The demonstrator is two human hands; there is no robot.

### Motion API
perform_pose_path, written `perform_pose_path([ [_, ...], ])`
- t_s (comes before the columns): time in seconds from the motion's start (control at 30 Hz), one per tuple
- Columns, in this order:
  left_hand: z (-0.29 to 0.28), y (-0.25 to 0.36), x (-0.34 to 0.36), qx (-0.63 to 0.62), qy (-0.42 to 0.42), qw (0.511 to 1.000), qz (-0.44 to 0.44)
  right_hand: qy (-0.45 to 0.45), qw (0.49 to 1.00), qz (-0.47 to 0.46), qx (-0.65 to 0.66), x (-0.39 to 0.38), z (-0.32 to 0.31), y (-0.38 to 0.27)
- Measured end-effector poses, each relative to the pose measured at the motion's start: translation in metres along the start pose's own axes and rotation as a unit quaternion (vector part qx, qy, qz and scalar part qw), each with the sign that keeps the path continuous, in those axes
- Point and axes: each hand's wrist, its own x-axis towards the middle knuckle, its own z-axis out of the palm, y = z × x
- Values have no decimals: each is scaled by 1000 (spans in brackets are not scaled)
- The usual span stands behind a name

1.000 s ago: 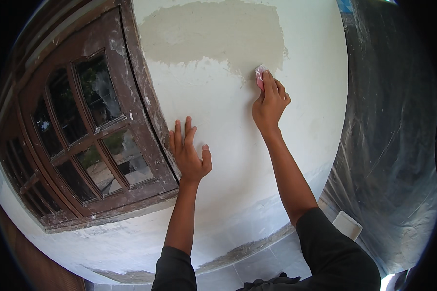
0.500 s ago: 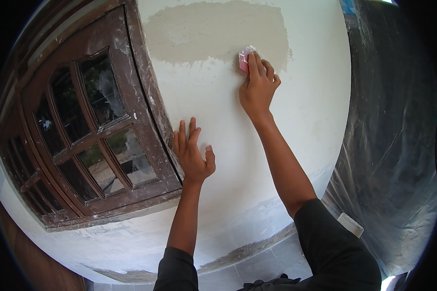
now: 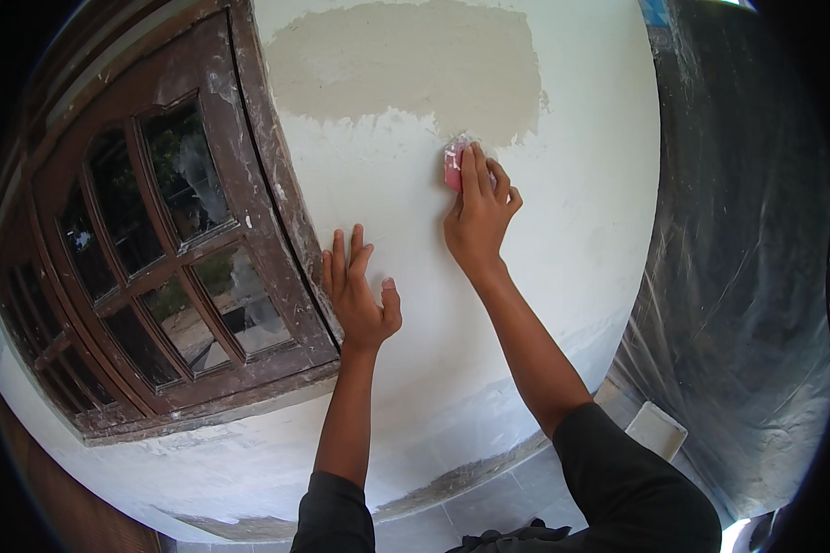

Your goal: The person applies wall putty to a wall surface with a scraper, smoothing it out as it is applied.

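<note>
My right hand (image 3: 480, 217) is closed around a small flat pink piece smeared with white (image 3: 453, 166), pressed against the white wall (image 3: 387, 175). Most of that piece is hidden by my fingers, so its exact kind does not show. It sits just under the lower edge of a beige-grey patch (image 3: 406, 64) with ragged borders. Lower and to the left, my left hand (image 3: 360, 300) lies on the wall with its fingers spread, beside the window frame, holding nothing.
A brown wooden window (image 3: 171, 276) with glass panes and white smears takes up the left side. Clear plastic sheeting (image 3: 738, 304) hangs over something dark on the right. Below, a white rectangular tray (image 3: 657, 431) rests near grey floor tiles (image 3: 489, 505).
My right hand has slid down the wall with the pink piece, from the beige patch to just below it. My left hand keeps its place on the wall.
</note>
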Motion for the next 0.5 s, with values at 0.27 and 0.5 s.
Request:
perform_pose_path([
  [0.27,-6,-6,-2,-3,5,1000,-8,20,995,-48,81,9,-23,-32],
  [0.5,0,-1,-1,-10,3,1000,-11,15,999,-43,-4,28,9,-10],
])
